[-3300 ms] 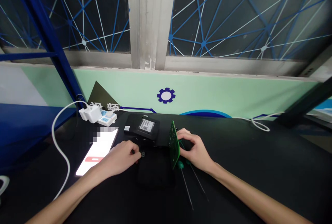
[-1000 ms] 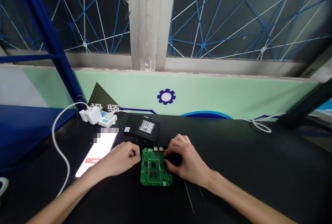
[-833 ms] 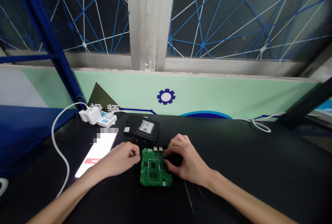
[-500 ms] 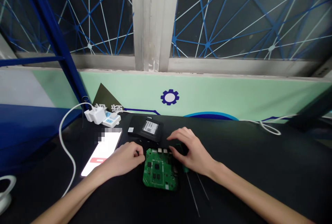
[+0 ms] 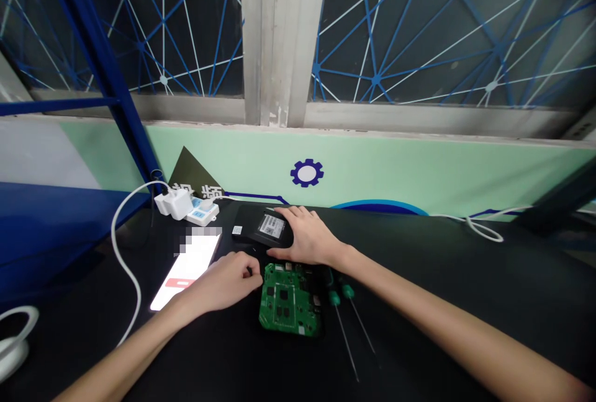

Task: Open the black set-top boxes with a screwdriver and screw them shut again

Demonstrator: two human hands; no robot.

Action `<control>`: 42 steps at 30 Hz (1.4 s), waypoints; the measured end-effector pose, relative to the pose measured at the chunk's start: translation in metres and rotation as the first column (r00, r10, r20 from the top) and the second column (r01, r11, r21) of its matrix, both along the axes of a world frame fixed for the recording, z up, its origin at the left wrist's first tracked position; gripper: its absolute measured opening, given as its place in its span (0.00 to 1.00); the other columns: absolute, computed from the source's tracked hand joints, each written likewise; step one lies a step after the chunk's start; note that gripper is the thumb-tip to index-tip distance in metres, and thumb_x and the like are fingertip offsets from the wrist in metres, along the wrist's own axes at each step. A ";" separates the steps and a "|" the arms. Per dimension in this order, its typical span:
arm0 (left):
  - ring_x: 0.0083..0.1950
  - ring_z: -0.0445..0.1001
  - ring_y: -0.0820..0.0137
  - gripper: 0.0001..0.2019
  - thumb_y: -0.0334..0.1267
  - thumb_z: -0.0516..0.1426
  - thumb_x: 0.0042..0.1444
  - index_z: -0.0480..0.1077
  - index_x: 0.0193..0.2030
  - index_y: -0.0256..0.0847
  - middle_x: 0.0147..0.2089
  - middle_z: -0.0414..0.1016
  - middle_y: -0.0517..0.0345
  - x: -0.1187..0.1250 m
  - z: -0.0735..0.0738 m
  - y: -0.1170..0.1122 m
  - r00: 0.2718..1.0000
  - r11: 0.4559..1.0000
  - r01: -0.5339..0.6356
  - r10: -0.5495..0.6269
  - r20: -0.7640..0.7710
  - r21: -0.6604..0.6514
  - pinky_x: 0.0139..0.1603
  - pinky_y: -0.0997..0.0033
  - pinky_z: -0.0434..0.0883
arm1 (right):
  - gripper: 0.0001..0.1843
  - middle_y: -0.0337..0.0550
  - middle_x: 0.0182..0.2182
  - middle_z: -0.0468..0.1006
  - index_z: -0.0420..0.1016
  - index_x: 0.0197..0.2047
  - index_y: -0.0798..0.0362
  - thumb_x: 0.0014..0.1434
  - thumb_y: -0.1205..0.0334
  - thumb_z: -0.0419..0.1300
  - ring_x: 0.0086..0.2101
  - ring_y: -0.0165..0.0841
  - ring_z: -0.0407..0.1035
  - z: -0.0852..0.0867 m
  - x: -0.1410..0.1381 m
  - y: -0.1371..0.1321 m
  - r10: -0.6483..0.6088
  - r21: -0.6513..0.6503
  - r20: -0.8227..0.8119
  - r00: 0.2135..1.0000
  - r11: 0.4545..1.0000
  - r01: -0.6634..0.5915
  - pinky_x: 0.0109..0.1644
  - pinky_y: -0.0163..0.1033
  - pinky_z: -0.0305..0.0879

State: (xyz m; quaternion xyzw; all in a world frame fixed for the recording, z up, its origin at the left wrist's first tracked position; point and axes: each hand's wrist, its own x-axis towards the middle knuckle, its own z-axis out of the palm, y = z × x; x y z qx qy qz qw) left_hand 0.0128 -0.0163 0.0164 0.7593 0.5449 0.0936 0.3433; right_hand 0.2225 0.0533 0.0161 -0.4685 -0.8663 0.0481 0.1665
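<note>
A green circuit board (image 5: 288, 300) lies flat in a black housing on the dark table. My left hand (image 5: 229, 280) rests just left of the board's far corner, its fingers curled in a pinch; what they hold, if anything, is too small to name. My right hand (image 5: 303, 236) reaches over the board to a black cover with a white label (image 5: 261, 228). Its fingers lie stretched across the cover's right side, with the thumb along the near edge. Two green-handled screwdrivers (image 5: 339, 303) lie right of the board, under my right forearm.
A lit phone (image 5: 186, 269) lies left of my left hand. Behind it sit a white charger and power strip (image 5: 186, 206), with a white cable (image 5: 121, 265) looping down the left. Another white cable (image 5: 484, 228) lies at the back right. A green wall runs behind the table.
The board went from standing on edge in my right hand to lying flat. My right hand then left it and moved back-left onto the black cover, uncovering the screwdrivers. My left hand stayed put.
</note>
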 end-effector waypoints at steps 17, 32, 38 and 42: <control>0.22 0.63 0.72 0.10 0.39 0.51 0.56 0.67 0.25 0.43 0.20 0.65 0.66 -0.001 0.001 0.000 1.000 1.000 0.013 -0.013 0.000 0.002 0.24 0.71 0.53 | 0.41 0.52 0.48 0.75 0.70 0.57 0.49 0.44 0.41 0.73 0.49 0.48 0.66 0.001 0.011 0.003 0.020 -0.096 -0.133 0.991 0.995 -0.033 0.53 0.54 0.62; 0.21 0.61 0.73 0.10 0.39 0.51 0.55 0.65 0.24 0.43 0.19 0.63 0.66 -0.001 0.002 -0.002 1.000 1.000 0.012 -0.012 -0.009 0.020 0.24 0.71 0.52 | 0.43 0.51 0.59 0.67 0.71 0.60 0.42 0.40 0.46 0.74 0.55 0.53 0.64 0.005 0.069 -0.071 0.164 -0.142 -0.115 0.980 0.973 -0.180 0.64 0.66 0.49; 0.21 0.59 0.73 0.09 0.37 0.50 0.56 0.64 0.26 0.43 0.19 0.62 0.68 0.001 0.004 0.000 0.998 0.993 -0.052 0.050 0.027 0.110 0.24 0.72 0.51 | 0.45 0.51 0.63 0.64 0.70 0.62 0.41 0.41 0.45 0.73 0.58 0.57 0.61 0.002 0.064 -0.086 0.213 -0.167 -0.083 0.974 0.960 -0.224 0.66 0.68 0.45; 0.21 0.58 0.72 0.08 0.40 0.50 0.59 0.65 0.30 0.44 0.18 0.57 0.70 0.004 0.004 0.000 0.992 0.966 -0.120 0.111 0.051 0.229 0.25 0.72 0.52 | 0.43 0.52 0.62 0.65 0.71 0.61 0.45 0.41 0.45 0.73 0.58 0.56 0.61 0.003 0.056 -0.091 0.199 -0.179 -0.095 0.975 0.960 -0.213 0.66 0.67 0.45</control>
